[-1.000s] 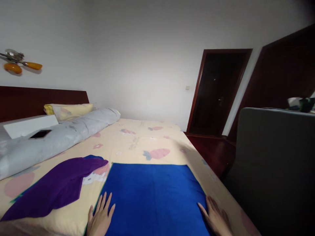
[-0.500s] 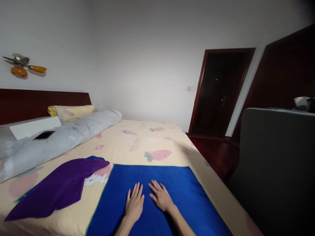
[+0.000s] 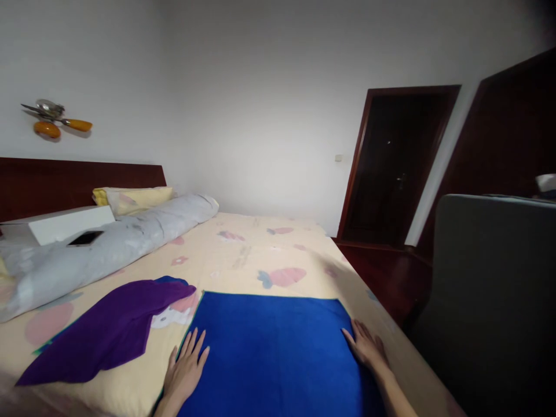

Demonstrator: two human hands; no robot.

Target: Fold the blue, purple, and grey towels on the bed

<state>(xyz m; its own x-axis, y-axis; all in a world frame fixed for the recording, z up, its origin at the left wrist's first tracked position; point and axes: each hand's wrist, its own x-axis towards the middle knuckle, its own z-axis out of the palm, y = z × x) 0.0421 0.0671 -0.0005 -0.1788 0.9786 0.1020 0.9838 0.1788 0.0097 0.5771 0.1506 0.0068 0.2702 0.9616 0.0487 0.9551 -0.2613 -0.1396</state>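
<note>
A blue cloth (image 3: 273,347) with a thin green edge lies spread on the bed in front of me. My left hand (image 3: 187,365) rests at the cloth's left edge, palm down with fingers apart, holding nothing. Over at the right edge of the cloth, my right hand (image 3: 367,346) lies with its fingers stretched out and nothing in it. To the left of the blue cloth is a crumpled purple cloth (image 3: 104,330), with bits of blue cloth showing from under it.
The bed's patterned sheet (image 3: 243,266) surrounds the cloths. A rolled grey quilt (image 3: 143,237) with a dark phone (image 3: 87,238) on it lies at the left, beside a white box (image 3: 72,225) and a yellow pillow (image 3: 139,200). A dark chair back (image 3: 490,289) stands at the right.
Both hands have moved apart from the middle of the blue cloth, the left one to its left edge and the right one to its right edge. The view has shifted slightly.
</note>
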